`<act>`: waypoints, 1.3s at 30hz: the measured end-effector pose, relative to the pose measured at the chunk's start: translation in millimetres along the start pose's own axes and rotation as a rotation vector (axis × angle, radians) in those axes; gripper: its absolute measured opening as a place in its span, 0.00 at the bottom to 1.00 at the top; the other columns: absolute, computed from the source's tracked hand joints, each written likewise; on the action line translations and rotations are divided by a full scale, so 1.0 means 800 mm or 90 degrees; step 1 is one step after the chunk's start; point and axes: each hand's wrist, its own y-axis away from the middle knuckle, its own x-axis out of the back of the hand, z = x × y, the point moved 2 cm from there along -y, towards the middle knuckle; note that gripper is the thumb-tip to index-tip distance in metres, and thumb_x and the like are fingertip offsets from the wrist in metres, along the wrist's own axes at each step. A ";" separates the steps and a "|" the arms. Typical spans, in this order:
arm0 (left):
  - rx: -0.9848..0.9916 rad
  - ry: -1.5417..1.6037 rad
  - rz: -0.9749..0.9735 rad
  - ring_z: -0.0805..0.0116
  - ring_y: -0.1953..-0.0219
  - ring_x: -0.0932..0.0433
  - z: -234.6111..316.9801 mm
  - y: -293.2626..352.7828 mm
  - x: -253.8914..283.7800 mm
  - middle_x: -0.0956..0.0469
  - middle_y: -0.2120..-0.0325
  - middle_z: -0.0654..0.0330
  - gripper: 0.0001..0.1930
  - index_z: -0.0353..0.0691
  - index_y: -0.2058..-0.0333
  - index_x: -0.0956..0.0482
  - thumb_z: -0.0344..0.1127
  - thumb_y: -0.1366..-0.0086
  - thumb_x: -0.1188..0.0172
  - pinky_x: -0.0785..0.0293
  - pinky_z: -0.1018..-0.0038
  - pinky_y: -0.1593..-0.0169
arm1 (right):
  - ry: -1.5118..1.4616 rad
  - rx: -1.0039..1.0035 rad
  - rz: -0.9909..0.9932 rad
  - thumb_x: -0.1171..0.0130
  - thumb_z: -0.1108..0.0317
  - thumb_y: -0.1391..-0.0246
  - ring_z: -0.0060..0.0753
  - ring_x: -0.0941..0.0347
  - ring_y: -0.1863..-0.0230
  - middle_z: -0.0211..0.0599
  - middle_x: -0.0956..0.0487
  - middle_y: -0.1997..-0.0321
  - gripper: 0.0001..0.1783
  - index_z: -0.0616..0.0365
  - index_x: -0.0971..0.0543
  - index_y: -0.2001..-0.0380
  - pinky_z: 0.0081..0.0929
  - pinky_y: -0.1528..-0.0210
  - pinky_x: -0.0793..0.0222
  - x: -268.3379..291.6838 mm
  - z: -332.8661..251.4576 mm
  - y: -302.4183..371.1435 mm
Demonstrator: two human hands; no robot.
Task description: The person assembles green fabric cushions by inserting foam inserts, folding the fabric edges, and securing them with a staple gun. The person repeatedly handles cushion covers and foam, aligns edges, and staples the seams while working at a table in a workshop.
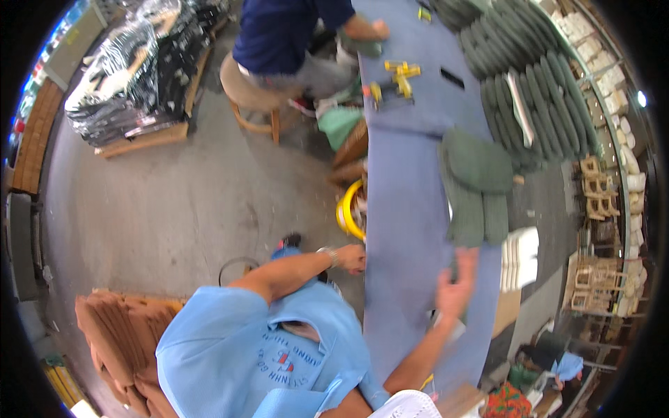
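My left hand (350,258), with a watch or bracelet at the wrist, is beside the near long edge of the blue-covered table (401,209). Its fingers are curled, and whatever they hold, if anything, is hidden. Over the table's right side, my right hand (456,287) is smeared by motion. Something dark shows between its thumb and fingers, too blurred to name. Just beyond its fingertips lie dark green cushions (465,216), with another green cushion (479,161) resting across their far end.
A yellow bucket (346,212) stands against the table's left side. Farther up are yellow tools (402,76) and tall stacks of green cushions (516,42). A co-worker in dark blue (286,35) sits by a round stool (247,90). White foam pads (520,259) are at right.
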 end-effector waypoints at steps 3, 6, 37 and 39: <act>0.207 0.273 0.222 0.72 0.68 0.14 -0.106 0.053 0.084 0.14 0.69 0.61 0.04 0.39 0.67 0.17 0.32 0.37 0.35 0.17 0.75 0.63 | -0.061 -0.048 -0.380 0.30 0.63 0.52 0.55 0.37 0.27 0.51 0.29 0.29 0.33 0.50 0.22 0.40 0.55 0.27 0.43 -0.191 -0.012 0.018; 0.252 0.395 0.298 0.71 0.66 0.15 -0.089 0.121 0.153 0.15 0.67 0.61 0.06 0.39 0.64 0.18 0.35 0.34 0.32 0.16 0.73 0.60 | 0.076 -0.043 -0.321 0.31 0.63 0.50 0.50 0.41 0.24 0.47 0.33 0.25 0.28 0.47 0.19 0.43 0.63 0.24 0.51 -0.291 -0.049 0.069; 0.406 0.508 0.410 0.63 0.55 0.14 -0.178 0.292 0.134 0.16 0.50 0.51 0.25 0.34 0.36 0.29 0.36 0.27 0.40 0.19 0.72 0.52 | -0.515 -0.729 -0.343 0.44 0.56 0.33 0.35 0.16 0.71 0.39 0.16 0.59 0.21 0.58 0.24 0.46 0.33 0.74 0.21 -0.525 -0.036 0.105; 0.392 0.546 0.447 0.62 0.54 0.14 -0.183 0.294 0.155 0.17 0.49 0.51 0.24 0.34 0.36 0.29 0.37 0.26 0.42 0.19 0.71 0.51 | -0.429 -0.776 -0.339 0.46 0.49 0.32 0.35 0.16 0.71 0.40 0.17 0.54 0.26 0.58 0.26 0.43 0.33 0.75 0.22 -0.501 -0.027 0.105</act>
